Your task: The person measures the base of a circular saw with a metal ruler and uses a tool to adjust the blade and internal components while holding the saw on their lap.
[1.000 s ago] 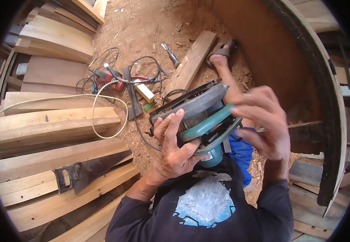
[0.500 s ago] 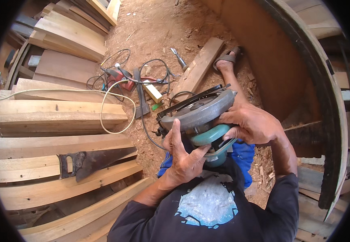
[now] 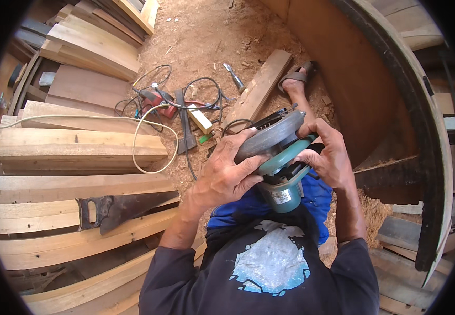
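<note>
A teal circular saw (image 3: 282,197) with a grey metal blade guard is held up over my lap, tilted on its side. My left hand (image 3: 226,170) grips the guard's left side, fingers curled over its upper edge and thumb stretched toward the teal handle. My right hand (image 3: 328,152) is wrapped round the rear part of the handle at the right. The saw's blade and part of its base plate are hidden behind the guard and my left hand. A black cord loops out behind the tool.
On the sawdust-strewn ground lie a plank (image 3: 259,86), a red power tool (image 3: 157,101), a chisel (image 3: 234,77) and a dark flat bar (image 3: 184,126). A handsaw (image 3: 117,210) rests on stacked boards (image 3: 75,144) at left. A large curved brown panel (image 3: 353,79) stands at right.
The saw has turned and shifted slightly right. My left hand has moved up from beneath, closing over the guard. My right hand has slid round the handle, its wrist lower and straighter.
</note>
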Tool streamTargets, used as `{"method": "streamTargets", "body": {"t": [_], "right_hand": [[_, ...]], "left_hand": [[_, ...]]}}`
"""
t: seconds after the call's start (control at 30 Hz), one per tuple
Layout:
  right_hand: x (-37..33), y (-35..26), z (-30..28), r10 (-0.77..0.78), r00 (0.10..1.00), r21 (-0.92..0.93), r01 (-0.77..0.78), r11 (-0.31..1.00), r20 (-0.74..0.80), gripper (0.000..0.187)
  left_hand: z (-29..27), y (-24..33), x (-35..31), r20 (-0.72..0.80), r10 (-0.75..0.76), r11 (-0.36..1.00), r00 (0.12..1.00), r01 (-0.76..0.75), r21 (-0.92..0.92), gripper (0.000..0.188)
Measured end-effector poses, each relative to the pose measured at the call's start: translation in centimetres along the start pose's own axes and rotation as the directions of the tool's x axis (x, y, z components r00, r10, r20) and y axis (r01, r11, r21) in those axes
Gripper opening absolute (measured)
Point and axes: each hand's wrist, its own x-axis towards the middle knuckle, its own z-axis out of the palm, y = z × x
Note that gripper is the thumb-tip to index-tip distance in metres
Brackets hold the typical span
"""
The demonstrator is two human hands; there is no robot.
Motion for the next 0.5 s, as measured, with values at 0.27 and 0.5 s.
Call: {"method": "streamTargets", "body": {"t": [0.27, 0.5], "right_hand": [[2.0, 2.9, -2.9, -0.076, 0.901, 0.147, 0.013, 0.989, 0.428, 0.027], [1.0, 3.3, -0.5, 0.012, 1.0, 0.252, -0.014, 0.968, 0.01, 0.025]], "left_hand": [[1.3, -0.3, 0.8, -0.07, 0.023, 0.999, 0.997, -0.02, 0.041, 0.039], [0.7, -1.1, 0.2, -0.023, -0.003, 0.999, 1.0, 0.004, 0.05, 0.042]]}}
